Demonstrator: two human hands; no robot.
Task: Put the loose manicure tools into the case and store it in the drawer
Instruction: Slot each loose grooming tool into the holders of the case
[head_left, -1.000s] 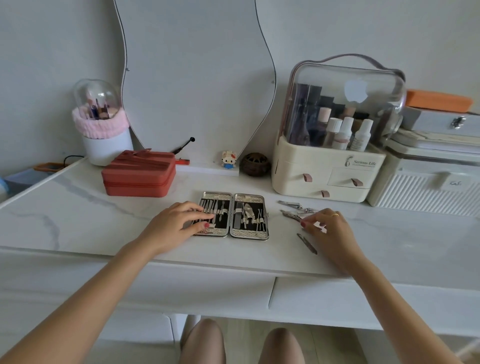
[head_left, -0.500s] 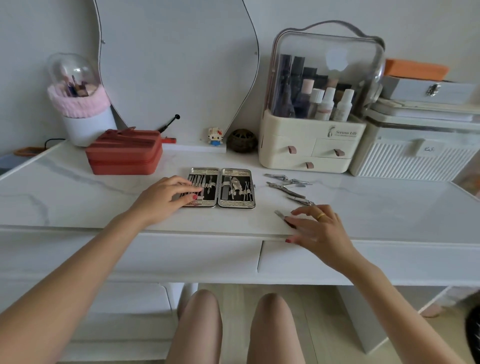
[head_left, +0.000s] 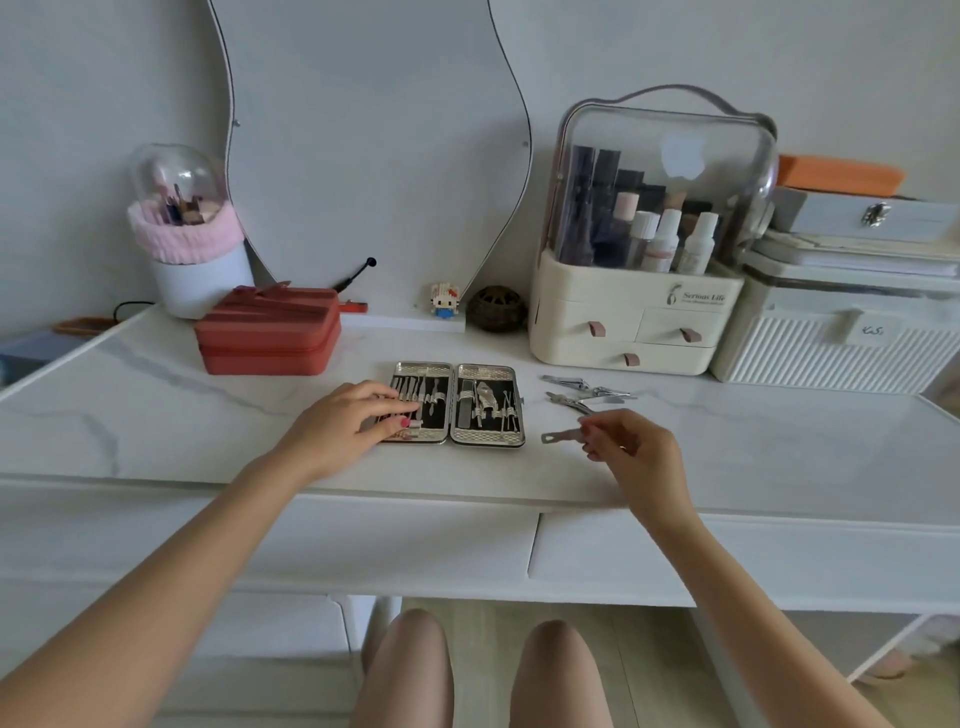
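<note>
A silver manicure case (head_left: 488, 371) lies open flat on the white marble desk, several metal tools strapped into both black halves. My left hand (head_left: 345, 421) rests fingers-down on the case's left half. To the right, my right hand (head_left: 631, 444) pinches a slim flat metal tool (head_left: 558, 436) by one end, lifted just off the desk and pointing left toward the case. Several loose metal tools (head_left: 584, 389) lie on the desk behind my right hand. Two shut drawer fronts (head_left: 649, 556) run under the desk edge.
A red zip case (head_left: 270, 332) sits at the back left beside a domed brush holder (head_left: 189, 234). A cream cosmetics organiser (head_left: 639, 322) and a white ribbed box (head_left: 841, 348) line the back right. A wavy mirror (head_left: 374, 145) leans on the wall.
My right hand has picked the flat tool up off the desk near the front edge and raised it. My left hand has stayed on the case.
</note>
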